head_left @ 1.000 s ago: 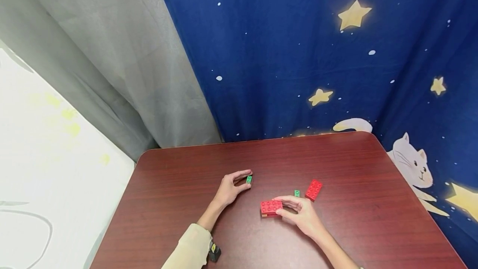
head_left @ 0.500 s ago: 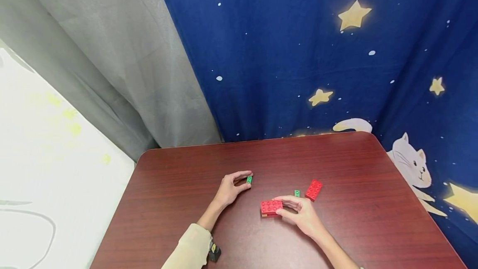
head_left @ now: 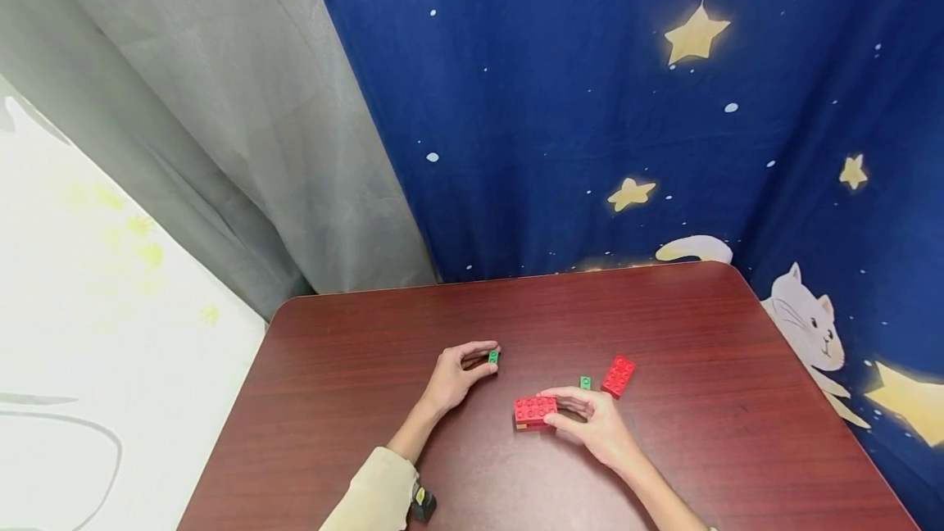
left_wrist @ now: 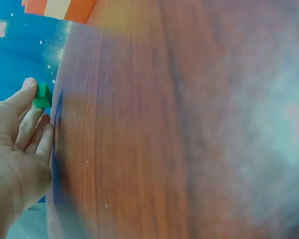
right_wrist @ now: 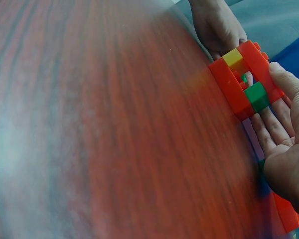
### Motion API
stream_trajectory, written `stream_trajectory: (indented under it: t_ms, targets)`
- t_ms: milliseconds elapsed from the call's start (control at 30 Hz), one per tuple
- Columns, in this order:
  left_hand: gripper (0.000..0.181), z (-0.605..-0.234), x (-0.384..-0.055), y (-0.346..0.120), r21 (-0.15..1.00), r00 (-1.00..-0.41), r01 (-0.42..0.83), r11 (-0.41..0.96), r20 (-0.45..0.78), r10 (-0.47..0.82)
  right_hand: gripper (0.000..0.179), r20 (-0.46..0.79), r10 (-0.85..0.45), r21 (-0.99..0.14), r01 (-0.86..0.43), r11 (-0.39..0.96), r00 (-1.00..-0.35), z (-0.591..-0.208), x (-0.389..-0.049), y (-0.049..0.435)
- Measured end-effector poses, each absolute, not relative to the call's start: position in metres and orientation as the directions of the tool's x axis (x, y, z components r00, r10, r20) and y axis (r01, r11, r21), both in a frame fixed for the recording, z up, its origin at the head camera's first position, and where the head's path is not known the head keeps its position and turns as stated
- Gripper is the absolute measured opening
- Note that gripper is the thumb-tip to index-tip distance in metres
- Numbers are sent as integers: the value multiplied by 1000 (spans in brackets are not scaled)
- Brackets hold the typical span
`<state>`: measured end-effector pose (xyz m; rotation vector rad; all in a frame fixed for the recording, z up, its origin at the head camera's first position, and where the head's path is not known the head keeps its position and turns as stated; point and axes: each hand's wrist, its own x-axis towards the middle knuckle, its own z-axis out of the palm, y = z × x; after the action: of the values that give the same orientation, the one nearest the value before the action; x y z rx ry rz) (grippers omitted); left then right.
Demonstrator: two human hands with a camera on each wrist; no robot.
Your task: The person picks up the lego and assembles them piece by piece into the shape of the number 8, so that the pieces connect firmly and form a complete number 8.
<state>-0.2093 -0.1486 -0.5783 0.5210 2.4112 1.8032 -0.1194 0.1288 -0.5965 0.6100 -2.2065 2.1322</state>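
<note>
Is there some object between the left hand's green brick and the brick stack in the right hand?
Besides the left hand and right hand themselves, nothing visible: only tabletop shows between the green brick and the brick stack.

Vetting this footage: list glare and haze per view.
Head: pale sheen low on the table, white surface at far left washed out. Left wrist: milky haze at right, held green brick clearer. Right wrist: milky haze at left, brick stack crisper.

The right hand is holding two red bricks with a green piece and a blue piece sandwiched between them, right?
Not quite: the right wrist view shows a yellow piece, not blue, beside the green piece between the two red bricks in the right hand.
</note>
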Motion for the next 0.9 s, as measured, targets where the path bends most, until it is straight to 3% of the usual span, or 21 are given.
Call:
stream_trajectory:
  t_ms: [900]
  targets:
    - [38,-545,-156,-129,958,-899,221,181,127,420,30,246,-267,-965,-261,18,-932,-596,-119,130]
